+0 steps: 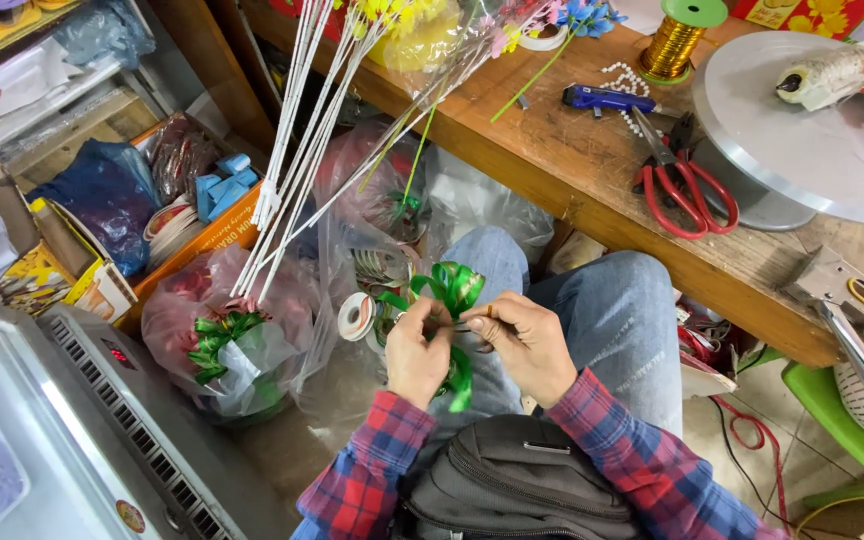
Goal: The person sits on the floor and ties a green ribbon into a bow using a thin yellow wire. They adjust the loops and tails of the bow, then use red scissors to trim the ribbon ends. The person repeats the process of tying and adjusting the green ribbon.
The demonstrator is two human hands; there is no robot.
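Both your left hand [416,352] and right hand [522,340] pinch the green ribbon bow [449,292] over your lap; loosen either pinch and its loops, seemingly unsecured, likely spring apart.

One head-worn camera looks steeply down (close in) past the wooden workbench [592,190] onto the lap.
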